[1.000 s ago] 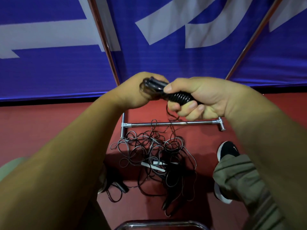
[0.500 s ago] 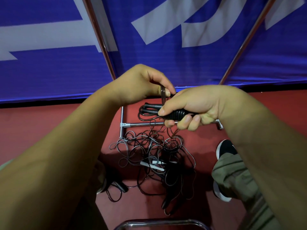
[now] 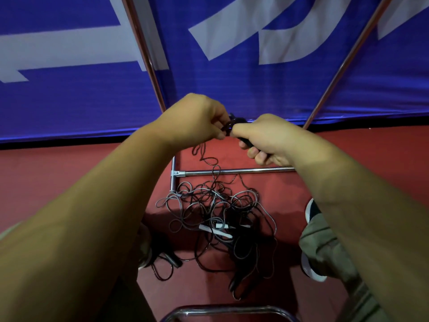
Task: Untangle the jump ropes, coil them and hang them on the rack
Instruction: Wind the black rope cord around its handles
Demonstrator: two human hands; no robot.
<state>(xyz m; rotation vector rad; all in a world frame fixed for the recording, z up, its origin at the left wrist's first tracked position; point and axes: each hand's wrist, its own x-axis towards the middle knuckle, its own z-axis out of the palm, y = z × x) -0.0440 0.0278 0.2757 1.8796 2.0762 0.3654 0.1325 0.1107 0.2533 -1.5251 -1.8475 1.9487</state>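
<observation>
While our right hand point(image 3: 267, 138) grip is closed round the black handles point(image 3: 237, 120) and our left hand point(image 3: 197, 119) grip pinches the cord point(image 3: 204, 156) beside them, that cord trails into the tangled jump ropes point(image 3: 209, 205) on the floor point(image 3: 69, 182). We judge a hard pull could tighten knots or snag the rack base bar point(image 3: 250, 170); free room lies between the uprights point(image 3: 145, 56).
</observation>
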